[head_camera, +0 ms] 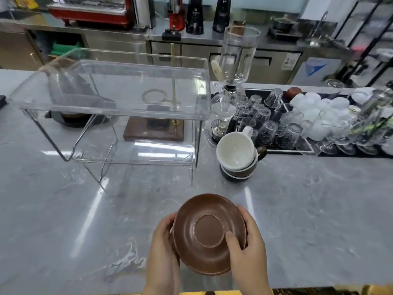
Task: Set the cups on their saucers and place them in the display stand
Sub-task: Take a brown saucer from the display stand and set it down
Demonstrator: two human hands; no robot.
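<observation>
I hold a brown saucer (207,233) above the near edge of the grey counter, tilted toward me. My left hand (162,254) grips its left rim. My right hand (247,245) grips its right rim, thumb lying inside the dish. A second brown rim seems to show beneath it, so it may be a stack. Farther right stands a pile of nested cups (237,155), white inside, brown outside, handles pointing right. The clear two-tier display stand (110,103) on wire legs sits at the left, both shelves bare.
A black mat with several upturned glasses (276,124) and white cups runs along the right back. A glass siphon brewer (231,81) stands beside the stand. A wooden base with a brass pole (154,130) sits behind the stand. Coffee machines line the far steel counter.
</observation>
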